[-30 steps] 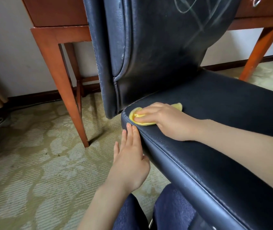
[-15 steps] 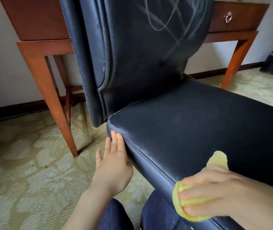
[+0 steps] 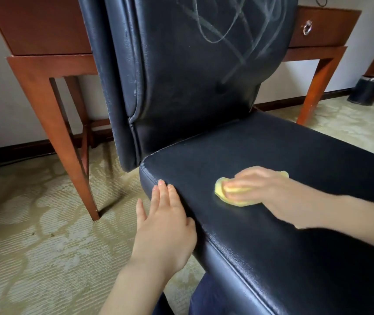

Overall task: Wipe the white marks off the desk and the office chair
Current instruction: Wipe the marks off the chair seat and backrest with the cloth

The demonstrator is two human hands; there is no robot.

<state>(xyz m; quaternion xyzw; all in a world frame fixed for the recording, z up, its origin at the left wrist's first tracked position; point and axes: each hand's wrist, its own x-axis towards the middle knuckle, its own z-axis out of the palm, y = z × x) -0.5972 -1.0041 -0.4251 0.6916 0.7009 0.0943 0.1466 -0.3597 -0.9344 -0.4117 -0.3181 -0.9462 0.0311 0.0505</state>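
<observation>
A black leather office chair fills the view, its seat [image 3: 261, 151] running toward me and its backrest [image 3: 181, 87] upright behind. White scribbled marks [image 3: 233, 30] cover the upper backrest. My right hand [image 3: 268, 192] presses a yellow cloth [image 3: 231, 196] flat onto the left part of the seat, fingers lying over it. My left hand [image 3: 165, 228] rests with straight fingers against the seat's left side edge. The wooden desk [image 3: 45, 37] stands behind the chair; its top is out of view.
The desk's left leg [image 3: 65, 144] stands close to the chair's left side, the right leg [image 3: 313, 92] behind it. A dark waste bin [image 3: 369, 89] sits at the far right wall. Patterned carpet [image 3: 33, 235] spreads to the left. My dark trouser legs [image 3: 206, 301] are at the bottom.
My right hand swept the cloth from the seat's back left corner down to its near edge, then back up onto the seat's left part. My left hand stayed on the side edge.
</observation>
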